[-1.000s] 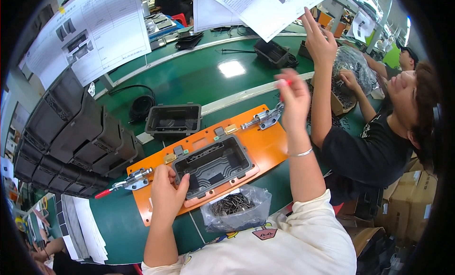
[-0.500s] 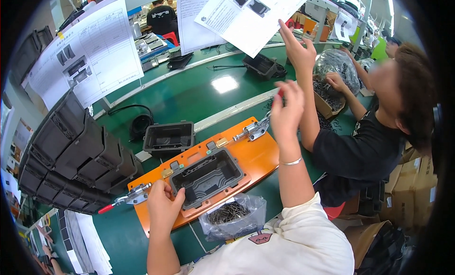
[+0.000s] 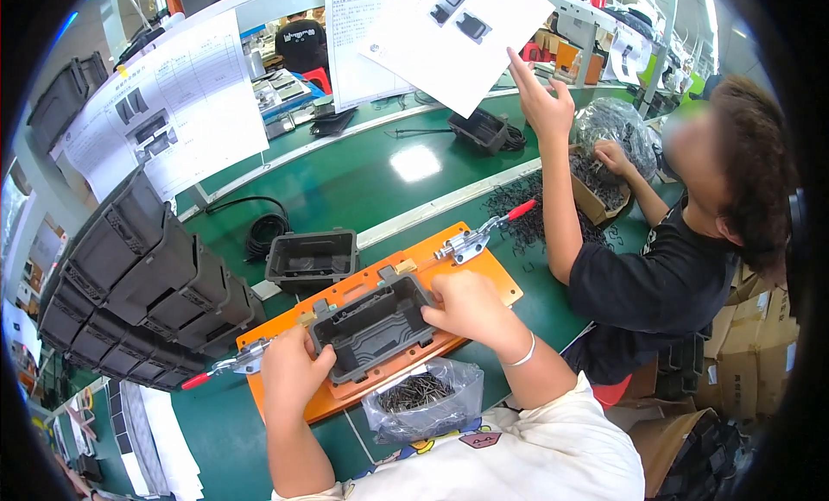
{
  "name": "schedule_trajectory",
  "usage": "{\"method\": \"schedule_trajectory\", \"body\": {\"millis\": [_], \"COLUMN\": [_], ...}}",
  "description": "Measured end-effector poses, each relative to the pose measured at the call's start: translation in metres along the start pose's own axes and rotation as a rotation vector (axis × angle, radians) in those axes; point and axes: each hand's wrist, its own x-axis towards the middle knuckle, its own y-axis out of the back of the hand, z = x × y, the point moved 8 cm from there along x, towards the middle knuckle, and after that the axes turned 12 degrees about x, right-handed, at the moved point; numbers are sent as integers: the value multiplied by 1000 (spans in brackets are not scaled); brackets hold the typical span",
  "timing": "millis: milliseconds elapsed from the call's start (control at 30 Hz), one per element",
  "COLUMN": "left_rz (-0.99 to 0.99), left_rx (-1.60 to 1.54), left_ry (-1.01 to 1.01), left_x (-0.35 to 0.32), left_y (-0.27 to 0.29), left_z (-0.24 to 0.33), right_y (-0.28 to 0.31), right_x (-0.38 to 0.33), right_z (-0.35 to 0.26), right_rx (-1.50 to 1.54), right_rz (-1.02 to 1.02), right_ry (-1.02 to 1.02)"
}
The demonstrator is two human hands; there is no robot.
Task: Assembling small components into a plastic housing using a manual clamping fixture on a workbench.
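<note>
A dark grey plastic box (image 3: 377, 333), its open side up, sits on an orange fixture plate (image 3: 490, 275). My left hand (image 3: 292, 365) grips the box's left end, thumb over the rim. Around the right end my right hand (image 3: 471, 309) is closed, its thumb at the rim, fingers partly hidden. Left of the box is a toggle clamp (image 3: 244, 359) with a red handle. A second toggle clamp (image 3: 471, 242) stands beyond my right hand, its red handle pointing up to the right. In front of the plate lies a clear plastic bag (image 3: 466, 397) of small dark metal pins or screws (image 3: 417, 389).
Another dark box (image 3: 311, 258) stands behind the plate, near a coiled black cable (image 3: 266, 233). Stacked grey boxes (image 3: 129, 277) rise at the left. On the right a co-worker's hand (image 3: 546, 104) reaches up to a hanging sheet (image 3: 458, 44); small black parts (image 3: 522, 212) lie below.
My right hand has let go of the right clamp's red handle and come down to the box's right end. That handle now points outward. My left hand stays at the left end.
</note>
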Motion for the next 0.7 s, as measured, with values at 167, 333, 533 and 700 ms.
{"method": "schedule_trajectory", "body": {"millis": [167, 333, 533, 700], "left_rz": [162, 373, -12, -147], "left_rx": [-293, -554, -107, -7], "left_ry": [-4, 152, -1, -40], "left_x": [-4, -17, -5, -2], "left_y": [34, 59, 20, 3], "left_z": [-7, -30, -7, 6], "right_y": [36, 71, 21, -7], "right_x": [15, 22, 37, 47], "right_z": [-28, -14, -17, -4], "right_rx": [287, 644, 45, -44], "right_rz": [150, 261, -96, -107], "right_ry": [190, 41, 22, 96]}}
